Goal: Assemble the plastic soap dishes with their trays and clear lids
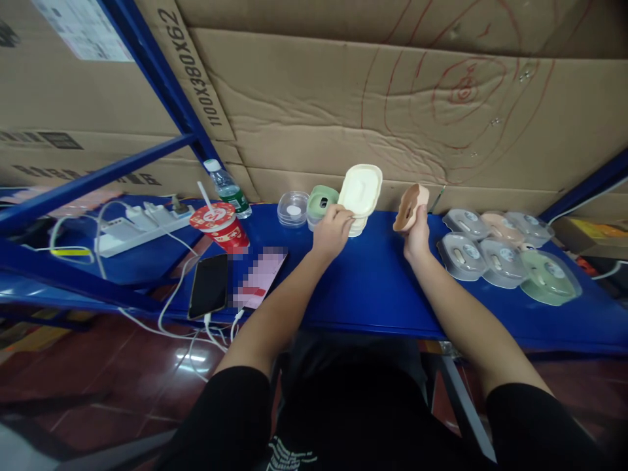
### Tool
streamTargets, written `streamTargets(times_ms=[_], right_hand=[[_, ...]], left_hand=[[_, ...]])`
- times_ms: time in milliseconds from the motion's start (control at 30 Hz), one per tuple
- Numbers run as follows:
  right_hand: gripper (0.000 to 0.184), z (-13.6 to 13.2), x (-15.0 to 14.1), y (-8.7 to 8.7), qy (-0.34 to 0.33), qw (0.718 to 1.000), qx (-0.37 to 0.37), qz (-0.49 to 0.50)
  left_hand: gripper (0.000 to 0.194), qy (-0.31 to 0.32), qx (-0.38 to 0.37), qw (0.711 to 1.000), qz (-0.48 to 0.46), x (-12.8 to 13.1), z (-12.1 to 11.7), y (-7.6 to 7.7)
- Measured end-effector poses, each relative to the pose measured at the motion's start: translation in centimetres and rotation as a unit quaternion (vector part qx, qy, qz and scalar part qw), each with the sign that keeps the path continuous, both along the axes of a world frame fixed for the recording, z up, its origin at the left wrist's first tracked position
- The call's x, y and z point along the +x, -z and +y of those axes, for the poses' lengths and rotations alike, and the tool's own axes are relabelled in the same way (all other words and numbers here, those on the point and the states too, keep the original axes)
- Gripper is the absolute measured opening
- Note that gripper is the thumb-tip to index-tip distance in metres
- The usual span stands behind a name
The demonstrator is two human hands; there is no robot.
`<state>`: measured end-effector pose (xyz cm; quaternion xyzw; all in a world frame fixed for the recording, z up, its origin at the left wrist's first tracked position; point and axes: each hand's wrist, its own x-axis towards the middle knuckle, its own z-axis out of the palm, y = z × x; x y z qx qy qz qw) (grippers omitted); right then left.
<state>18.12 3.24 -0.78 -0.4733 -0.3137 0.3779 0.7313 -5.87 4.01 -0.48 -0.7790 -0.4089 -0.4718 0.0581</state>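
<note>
My left hand grips a cream-coloured box lid, tilted upright above a cream box base on the blue shelf. My right hand holds a pinkish-tan lid up on edge, just right of the cream one. Both hands are closed round their lids. A green box and a clear round lid sit just left of my left hand.
Several clear, tan and green lids lie in a cluster at the right. At left stand a red cup with a straw, a water bottle, two phones on cables and a power strip. Cardboard backs the shelf.
</note>
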Motion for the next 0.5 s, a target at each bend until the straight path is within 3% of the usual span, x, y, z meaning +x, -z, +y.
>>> streamTargets(times_ms=[200, 500], right_hand=[[0.073, 0.7, -0.3, 1.4, -0.013, 0.997, -0.05, -0.057], [0.072, 0.4, -1.0, 1.5, -0.034, 0.991, -0.036, -0.125]], left_hand=[[0.023, -0.047, -0.004, 0.999, -0.023, -2.7, 1.9, -0.5], [0.029, 0.019, -0.085, 0.991, 0.1, -0.2, 1.0, 0.0]])
